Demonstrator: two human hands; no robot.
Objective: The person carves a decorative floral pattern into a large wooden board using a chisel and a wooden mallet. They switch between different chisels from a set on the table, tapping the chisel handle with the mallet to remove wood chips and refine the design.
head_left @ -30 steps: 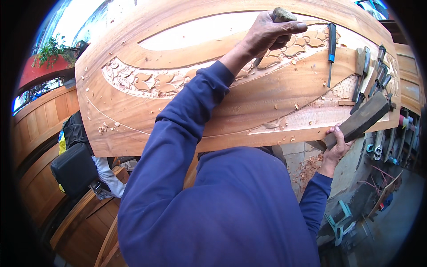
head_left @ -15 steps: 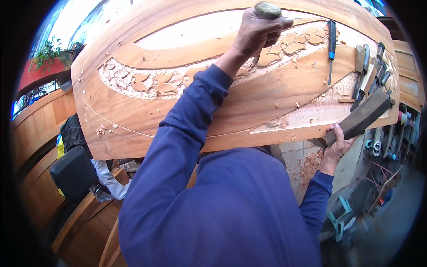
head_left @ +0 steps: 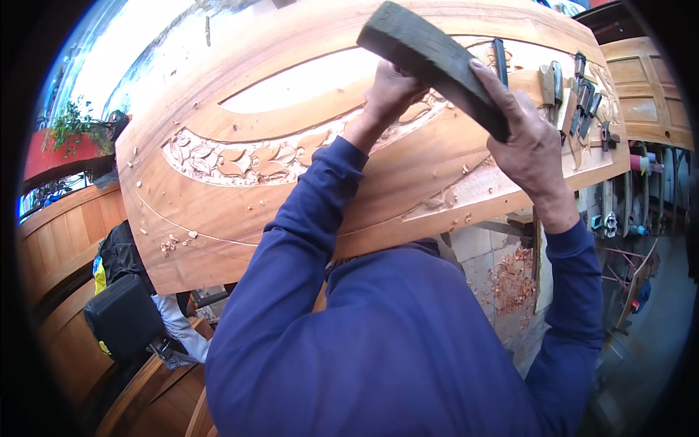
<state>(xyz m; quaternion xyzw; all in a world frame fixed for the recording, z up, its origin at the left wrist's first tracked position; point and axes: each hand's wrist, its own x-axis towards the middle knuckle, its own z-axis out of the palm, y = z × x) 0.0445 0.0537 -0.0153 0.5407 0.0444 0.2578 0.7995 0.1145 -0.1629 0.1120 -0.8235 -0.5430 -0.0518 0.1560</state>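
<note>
Head view: the right hand (head_left: 531, 142) clamps its fingers around a dark block (head_left: 435, 67), upper centre, hiding whether the left hand (head_left: 388, 93) grips anything, and a misaimed swing might bruise it or dent the carved panel (head_left: 411, 171) mid-frame.

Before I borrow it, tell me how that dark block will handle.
The dark wooden block looks solid, so probably stiff. Gripped near one end by the right hand, it may feel end-heavy. Flat faces should discourage rolling.
</note>
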